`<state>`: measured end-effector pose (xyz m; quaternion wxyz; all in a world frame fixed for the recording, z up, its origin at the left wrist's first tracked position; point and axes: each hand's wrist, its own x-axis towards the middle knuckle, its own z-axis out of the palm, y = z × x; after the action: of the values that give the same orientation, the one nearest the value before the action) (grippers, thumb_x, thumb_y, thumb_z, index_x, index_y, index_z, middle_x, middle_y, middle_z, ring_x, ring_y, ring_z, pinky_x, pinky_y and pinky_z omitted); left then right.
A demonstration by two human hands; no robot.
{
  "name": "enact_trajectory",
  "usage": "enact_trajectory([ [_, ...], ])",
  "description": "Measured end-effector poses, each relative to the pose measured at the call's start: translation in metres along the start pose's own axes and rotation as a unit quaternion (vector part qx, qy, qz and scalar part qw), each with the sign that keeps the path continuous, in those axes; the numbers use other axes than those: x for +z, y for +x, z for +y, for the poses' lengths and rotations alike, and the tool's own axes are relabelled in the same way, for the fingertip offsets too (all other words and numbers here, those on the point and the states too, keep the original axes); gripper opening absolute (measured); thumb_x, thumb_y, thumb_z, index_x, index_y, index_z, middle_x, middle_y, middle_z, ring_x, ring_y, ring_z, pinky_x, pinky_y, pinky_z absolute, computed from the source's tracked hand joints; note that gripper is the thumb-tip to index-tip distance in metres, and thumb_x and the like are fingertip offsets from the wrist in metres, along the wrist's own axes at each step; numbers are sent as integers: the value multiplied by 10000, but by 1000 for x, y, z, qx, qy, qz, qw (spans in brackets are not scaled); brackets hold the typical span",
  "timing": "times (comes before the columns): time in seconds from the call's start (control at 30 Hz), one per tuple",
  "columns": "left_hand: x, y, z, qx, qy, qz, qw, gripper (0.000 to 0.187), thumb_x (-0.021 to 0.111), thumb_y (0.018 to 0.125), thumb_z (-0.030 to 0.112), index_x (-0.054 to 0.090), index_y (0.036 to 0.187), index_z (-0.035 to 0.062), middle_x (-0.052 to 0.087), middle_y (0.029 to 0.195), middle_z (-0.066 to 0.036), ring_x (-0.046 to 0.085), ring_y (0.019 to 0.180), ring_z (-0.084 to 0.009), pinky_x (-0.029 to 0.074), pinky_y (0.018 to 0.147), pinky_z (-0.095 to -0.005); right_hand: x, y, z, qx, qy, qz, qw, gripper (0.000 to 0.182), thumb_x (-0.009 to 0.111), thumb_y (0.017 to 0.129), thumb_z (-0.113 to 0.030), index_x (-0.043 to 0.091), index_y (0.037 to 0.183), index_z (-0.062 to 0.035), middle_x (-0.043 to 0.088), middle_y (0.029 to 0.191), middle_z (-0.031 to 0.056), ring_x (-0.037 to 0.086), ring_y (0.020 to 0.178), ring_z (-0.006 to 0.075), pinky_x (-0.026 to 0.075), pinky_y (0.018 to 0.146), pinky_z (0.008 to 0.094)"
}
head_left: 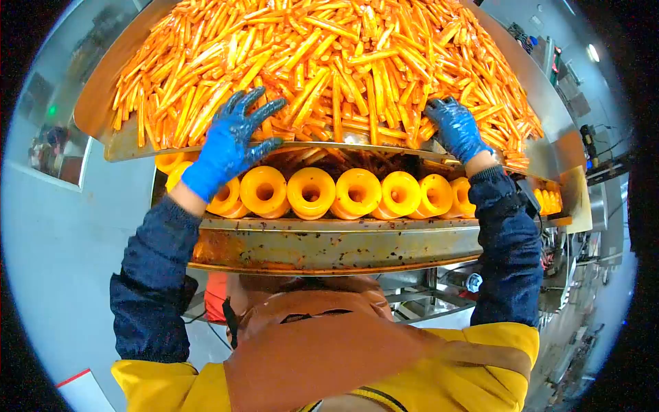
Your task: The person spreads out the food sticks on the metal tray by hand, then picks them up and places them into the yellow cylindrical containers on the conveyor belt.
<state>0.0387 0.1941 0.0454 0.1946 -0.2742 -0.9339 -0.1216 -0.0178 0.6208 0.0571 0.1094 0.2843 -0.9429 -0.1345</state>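
Note:
A large heap of glossy orange food sticks [329, 65] lies on a metal tray [274, 147] in front of me. My left hand [237, 137], in a stained blue glove, has its fingers spread over the tray's near edge, with the fingertips over the sticks. On the other side my right hand [458, 129], gloved the same way, rests at the near right part of the heap. Its fingers are slightly bent and reach down among the sticks, with the fingertips partly hidden. Below the tray edge runs a row of yellow ring-shaped cups [311, 193].
A metal trough ledge [343, 247] spotted with dark bits runs along the near side of the cups. My brown apron [322, 357] is just below it. The tray's raised side wall [549, 117] bounds the heap at right. Machinery stands beyond, on the right.

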Motion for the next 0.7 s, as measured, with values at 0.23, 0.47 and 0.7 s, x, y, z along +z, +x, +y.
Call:
enact_trajectory([
  [0.23, 6, -3, -47, 29, 9, 45, 999, 578, 663, 805, 380, 489, 1340, 249, 448, 1362, -128, 397, 1251, -359, 294, 1077, -463, -11, -7, 19, 77, 23, 53, 995, 386, 717, 732, -278, 621, 1071, -122, 617, 1055, 121, 607, 978, 307, 507, 818, 406],
  [0.47, 10, -7, -56, 25, 67, 29, 997, 592, 653, 807, 393, 475, 1349, 235, 431, 1379, -118, 363, 1278, -347, 272, 1094, -456, -64, -24, -46, 335, 493, 263, 759, 239, 710, 800, -217, 662, 949, -37, 685, 908, 73, 648, 808, 179, 506, 738, 319],
  [0.7, 12, -7, -56, 25, 50, 47, 997, 573, 656, 803, 400, 494, 1329, 238, 435, 1380, -102, 373, 1276, -345, 283, 1091, -455, -34, -15, -200, 296, 788, 150, 518, 213, 757, 759, -132, 669, 929, -37, 672, 884, 27, 616, 775, 108, 502, 684, 281],
])
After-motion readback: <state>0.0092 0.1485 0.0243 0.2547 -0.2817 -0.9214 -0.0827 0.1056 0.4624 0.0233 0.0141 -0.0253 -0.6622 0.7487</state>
